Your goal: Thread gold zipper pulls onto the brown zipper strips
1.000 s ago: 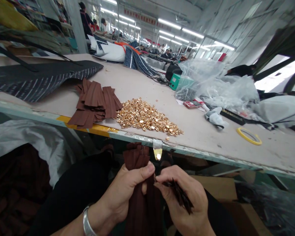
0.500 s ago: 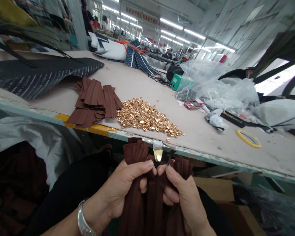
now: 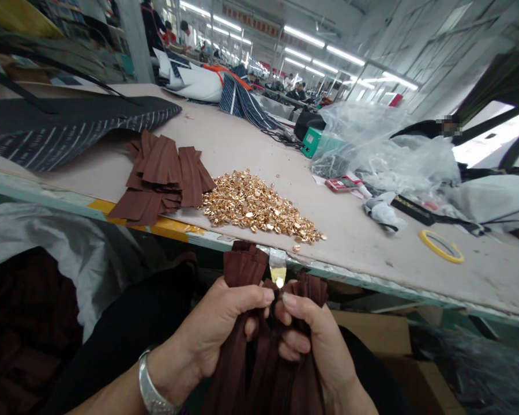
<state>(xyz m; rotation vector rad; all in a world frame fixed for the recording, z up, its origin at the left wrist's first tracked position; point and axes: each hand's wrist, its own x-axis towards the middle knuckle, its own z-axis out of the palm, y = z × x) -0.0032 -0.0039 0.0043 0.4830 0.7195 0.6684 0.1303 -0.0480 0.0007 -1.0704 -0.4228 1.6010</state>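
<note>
My left hand, a silver bangle at its wrist, is closed on a bunch of brown zipper tapes that stand up past the fingers and hang below. Close beside it, my right hand is closed on more brown zipper tapes. Both thumbs pinch tape ends just below a small gold zipper slider. The slider sits at the tip of a taped holder fixed to the table edge. Whether the tape ends touch the slider I cannot make out. Above lies a heap of gold zipper sliders.
Left of the heap lies a stack of brown zipper tapes. Dark striped fabric covers the table's left. On the right are a yellow tape roll, clear plastic bags and a green box. A cardboard box stands below.
My right hand has shifted slightly left, its thumb now closer to the left thumb under the holder. The left hand's tape bunch has moved slightly right. The view has tilted a little.
</note>
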